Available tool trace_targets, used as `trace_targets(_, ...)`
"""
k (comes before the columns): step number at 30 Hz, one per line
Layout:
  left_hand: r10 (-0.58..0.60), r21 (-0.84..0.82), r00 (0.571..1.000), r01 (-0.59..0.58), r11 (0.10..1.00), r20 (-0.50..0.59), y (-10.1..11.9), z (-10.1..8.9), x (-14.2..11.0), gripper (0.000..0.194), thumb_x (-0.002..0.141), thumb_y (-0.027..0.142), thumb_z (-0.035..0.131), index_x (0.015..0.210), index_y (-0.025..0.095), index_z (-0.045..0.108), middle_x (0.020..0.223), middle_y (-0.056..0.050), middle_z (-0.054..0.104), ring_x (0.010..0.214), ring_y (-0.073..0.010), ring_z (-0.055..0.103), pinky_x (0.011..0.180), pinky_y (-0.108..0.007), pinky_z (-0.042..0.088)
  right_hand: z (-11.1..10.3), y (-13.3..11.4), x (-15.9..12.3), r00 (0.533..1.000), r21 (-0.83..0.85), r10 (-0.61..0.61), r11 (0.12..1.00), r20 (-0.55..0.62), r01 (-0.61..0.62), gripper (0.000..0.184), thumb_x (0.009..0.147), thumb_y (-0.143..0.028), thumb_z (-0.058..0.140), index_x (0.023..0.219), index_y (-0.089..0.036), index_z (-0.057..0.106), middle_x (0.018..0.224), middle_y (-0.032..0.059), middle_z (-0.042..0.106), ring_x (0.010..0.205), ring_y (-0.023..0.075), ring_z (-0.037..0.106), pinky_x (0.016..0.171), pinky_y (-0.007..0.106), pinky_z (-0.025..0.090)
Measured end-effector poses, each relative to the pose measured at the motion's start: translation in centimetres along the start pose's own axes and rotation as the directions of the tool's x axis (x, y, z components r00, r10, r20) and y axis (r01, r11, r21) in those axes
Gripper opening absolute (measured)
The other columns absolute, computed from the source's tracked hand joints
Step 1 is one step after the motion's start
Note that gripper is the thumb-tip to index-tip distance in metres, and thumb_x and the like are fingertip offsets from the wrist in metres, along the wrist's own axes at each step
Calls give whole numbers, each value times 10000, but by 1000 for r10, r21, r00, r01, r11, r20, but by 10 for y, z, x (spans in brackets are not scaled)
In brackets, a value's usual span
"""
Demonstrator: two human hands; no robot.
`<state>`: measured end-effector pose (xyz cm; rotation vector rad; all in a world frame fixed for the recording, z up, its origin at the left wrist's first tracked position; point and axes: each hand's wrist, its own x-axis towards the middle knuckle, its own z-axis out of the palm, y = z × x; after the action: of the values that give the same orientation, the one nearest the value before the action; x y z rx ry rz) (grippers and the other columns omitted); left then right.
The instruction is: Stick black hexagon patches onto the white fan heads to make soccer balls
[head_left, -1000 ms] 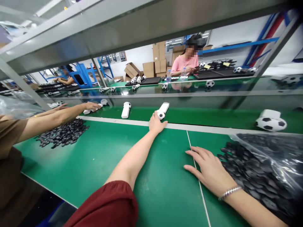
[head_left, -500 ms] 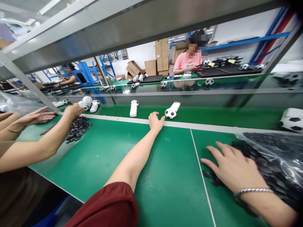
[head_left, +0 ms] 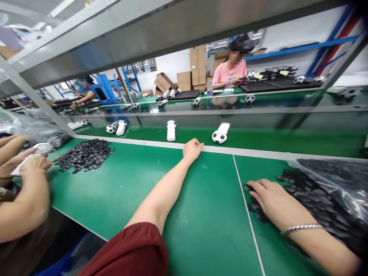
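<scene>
My left hand [head_left: 192, 150] rests at the pale rail along the belt, its fingers curled in and nothing visible in them. Just beyond it on the green belt lie a white-handled piece with a soccer-ball head [head_left: 219, 136] and another white-handled piece [head_left: 171, 131]. At the right, my right hand [head_left: 273, 199] is over a heap of small black flat pieces [head_left: 319, 207]. Its thumb and index finger close on one black piece [head_left: 247, 188] at the heap's left edge.
A clear plastic bag [head_left: 339, 180] covers part of the right heap. To the left, a co-worker's hands [head_left: 36, 163] hold a white piece beside another black heap [head_left: 86, 155]. More ball-headed pieces [head_left: 116, 127] sit on the belt. A person in pink [head_left: 230, 73] sits across.
My left hand's fingers have curled in. My right thumb and index finger have come together on a black piece. Belt pieces shifted right; the co-worker's hands drew back with a white piece.
</scene>
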<state>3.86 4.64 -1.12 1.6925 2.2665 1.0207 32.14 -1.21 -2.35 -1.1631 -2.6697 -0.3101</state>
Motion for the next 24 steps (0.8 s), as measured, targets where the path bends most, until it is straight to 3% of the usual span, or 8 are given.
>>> trace_targets(3,13,15,1000,-13,1000,22,2,-1,-1,270,852,392,507,835,129,566,747,-7,567,670,-116,543,642,-290,467,-6,3,-2,995,-76,96,993,0,-95,259,853,-299,456,989,-155,622,979,132,597,811,277,575,643,382,475)
trace_targets(5,19,27,999,-20,999,33,3,-1,-2,275,854,396,502,828,130,565,737,-5,564,664,-114,539,637,-287,464,-8,6,-2,991,-96,129,987,24,-126,256,846,-308,461,953,-146,628,904,139,602,767,285,583,603,384,465)
trace_targets(8,27,48,999,-29,998,44,3,-1,-3,286,859,404,488,820,131,564,728,-3,561,658,-113,536,635,-285,460,-8,6,-2,995,-21,71,997,63,-70,245,855,-251,422,917,-145,634,773,104,590,695,243,589,604,357,462)
trace_targets(14,42,88,997,-48,995,61,4,-1,-6,291,868,409,467,822,138,565,746,-10,568,676,-117,535,655,-290,454,-10,0,1,998,59,27,998,63,-30,284,860,-166,345,898,-178,627,801,80,577,702,212,584,606,330,465)
trace_targets(20,49,120,995,-59,991,86,3,-3,-11,277,873,390,470,848,134,570,780,-17,583,699,-120,554,667,-296,470,-3,5,1,1000,116,-24,993,9,23,295,863,-200,329,919,-174,618,802,96,574,713,228,576,600,344,459)
trace_targets(24,53,118,994,-64,991,94,2,-2,-10,274,876,386,469,871,132,573,807,-24,589,712,-122,561,675,-301,479,-2,6,2,999,140,-12,990,45,6,318,879,-241,313,945,-180,618,826,96,582,725,231,584,622,359,467)
